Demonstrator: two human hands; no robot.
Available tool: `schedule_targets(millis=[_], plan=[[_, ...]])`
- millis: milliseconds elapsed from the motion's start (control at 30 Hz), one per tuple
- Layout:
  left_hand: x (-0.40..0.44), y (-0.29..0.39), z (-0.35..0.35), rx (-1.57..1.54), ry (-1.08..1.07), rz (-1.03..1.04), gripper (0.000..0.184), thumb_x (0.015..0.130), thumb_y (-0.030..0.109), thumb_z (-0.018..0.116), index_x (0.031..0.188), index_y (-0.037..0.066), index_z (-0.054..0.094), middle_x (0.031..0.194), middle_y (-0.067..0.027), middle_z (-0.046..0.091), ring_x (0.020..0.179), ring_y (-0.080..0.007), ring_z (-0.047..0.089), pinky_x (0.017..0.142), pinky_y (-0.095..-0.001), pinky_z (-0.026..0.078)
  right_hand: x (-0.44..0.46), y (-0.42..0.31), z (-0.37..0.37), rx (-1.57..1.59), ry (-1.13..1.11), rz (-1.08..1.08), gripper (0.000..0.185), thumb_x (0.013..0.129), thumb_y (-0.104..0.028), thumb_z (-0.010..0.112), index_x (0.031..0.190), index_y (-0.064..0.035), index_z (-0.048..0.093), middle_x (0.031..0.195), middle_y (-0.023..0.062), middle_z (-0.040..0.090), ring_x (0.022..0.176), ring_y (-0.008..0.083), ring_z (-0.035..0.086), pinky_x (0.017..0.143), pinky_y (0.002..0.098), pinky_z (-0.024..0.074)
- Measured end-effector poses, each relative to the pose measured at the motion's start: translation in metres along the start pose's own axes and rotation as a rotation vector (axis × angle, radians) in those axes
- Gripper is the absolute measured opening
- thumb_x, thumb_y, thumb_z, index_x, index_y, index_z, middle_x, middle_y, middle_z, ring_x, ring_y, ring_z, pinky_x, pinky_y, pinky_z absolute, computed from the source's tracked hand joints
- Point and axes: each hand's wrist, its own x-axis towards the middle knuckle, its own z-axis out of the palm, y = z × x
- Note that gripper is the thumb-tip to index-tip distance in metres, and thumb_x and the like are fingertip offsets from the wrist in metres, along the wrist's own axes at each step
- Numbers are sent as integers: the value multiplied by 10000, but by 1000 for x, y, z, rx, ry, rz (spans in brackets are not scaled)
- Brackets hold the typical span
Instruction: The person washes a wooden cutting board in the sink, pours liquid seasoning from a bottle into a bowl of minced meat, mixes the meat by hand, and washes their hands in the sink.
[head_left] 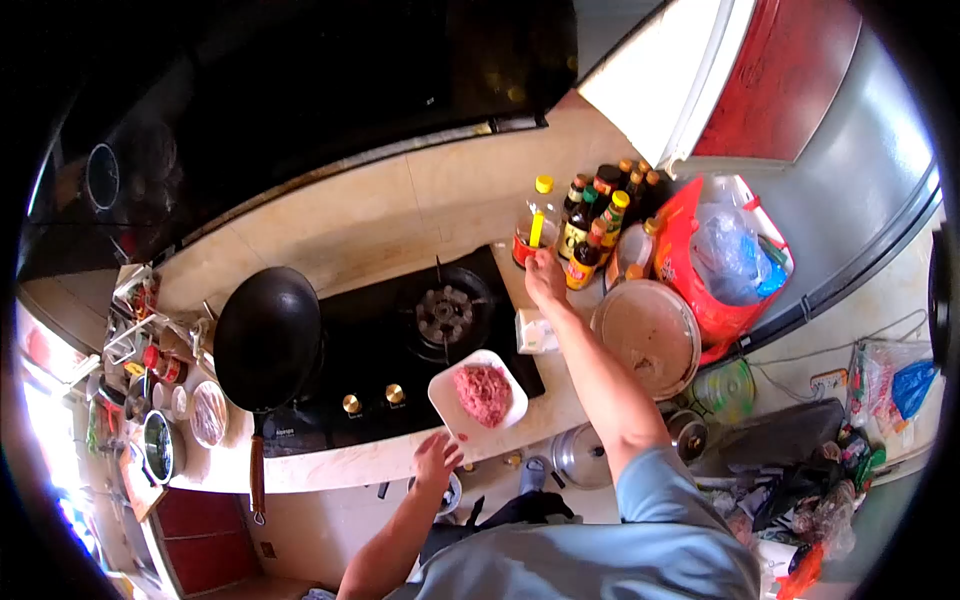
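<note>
My left hand is just below the near edge of a white square dish, with its fingers apart and nothing in them. A mound of pinkish ground meat lies in the dish, which sits at the front of the black gas stove. My right arm is stretched toward the back corner. There, the curled fingers of my right hand are at the base of a clear, yellow-capped bottle with red and yellow on its lower part. What the fingers hold, if anything, is hidden.
A black wok stands over the left burner, its handle past the counter edge. Several sauce bottles crowd the corner beside a round lidded container and a red bag. A white packet lies right of the stove.
</note>
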Motion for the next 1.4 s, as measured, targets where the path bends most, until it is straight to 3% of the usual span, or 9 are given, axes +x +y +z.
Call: schedule_targets(millis=[267, 367, 533, 567, 767, 933, 1100, 1300, 1400], plan=[[-113, 3, -148, 59, 120, 45, 294, 953, 183, 663, 1203, 36, 612, 1041, -101, 688, 918, -248, 690, 789, -402, 587, 102, -4, 55, -102, 50, 366, 774, 790, -642, 695, 1184, 20, 614, 1212, 241, 625, 1164, 408, 594, 958, 514, 500], [-164, 1, -169, 105, 174, 71, 491, 1038, 357, 455, 1404, 31, 478, 1386, -162, 560, 1253, -362, 542, 1061, -467, 454, 77, -60, 23, -110, 83, 417, 791, 789, -665, 682, 1216, -4, 606, 1252, 236, 594, 1192, 396, 579, 950, 529, 503], [-183, -15, -201, -23, 149, 92, 469, 1049, 321, 473, 1407, 18, 464, 1407, -147, 529, 1272, -338, 526, 1077, -463, 443, 88, -73, 49, -168, -20, 450, 715, 859, -675, 551, 1187, -53, 676, 1319, 210, 594, 1260, 413, 532, 988, 542, 475], [-189, -10, -192, 6, 163, 85, 477, 1051, 328, 466, 1412, 17, 458, 1410, -148, 526, 1276, -338, 523, 1083, -464, 436, 98, -53, 91, -287, 219, 395, 634, 879, -632, 562, 1013, -35, 729, 1055, 185, 714, 1027, 352, 681, 951, 484, 506], [-203, 8, -185, 59, 157, 108, 502, 1046, 335, 482, 1423, 5, 448, 1428, -163, 509, 1285, -330, 516, 1088, -465, 427, 113, -19, 138, 149, 319, 208, 466, 1002, -416, 526, 1047, 31, 649, 1016, 223, 692, 946, 348, 665, 851, 469, 502], [-187, 25, -181, 62, 162, 139, 437, 993, 208, 583, 1367, -8, 514, 1307, -182, 601, 1127, -314, 631, 927, -415, 551, 67, -76, 23, 890, 303, 9, 359, 1013, -379, 586, 900, -39, 553, 807, 20, 574, 693, 94, 580, 597, 292, 469], [-143, 57, -120, 373, 4, 337, 272, 978, 207, 640, 1157, 3, 656, 1028, -105, 712, 932, -213, 691, 806, -351, 577, -50, -121, -104, 835, -200, -41, 323, 1022, -369, 573, 855, -94, 550, 652, -50, 485, 553, 65, 451, 492, 237, 334], [-180, 132, 30, 414, -395, 520, 324, 1016, 242, 592, 1173, -34, 654, 945, -80, 703, 835, -142, 670, 770, -289, 557, -231, -160, -203, 102, -785, -447, 285, 916, -299, 711, 880, -33, 616, 709, 110, 632, 600, 252, 628, 553, 374, 488], [-175, 119, 39, 530, -529, 391, 390, 1000, 308, 633, 1174, -41, 643, 920, -64, 691, 751, -98, 634, 698, -241, 548, -286, -130, -211, -43, -755, -660, 298, 888, -313, 741, 847, -45, 618, 693, 141, 632, 594, 314, 637, 533, 390, 491]])
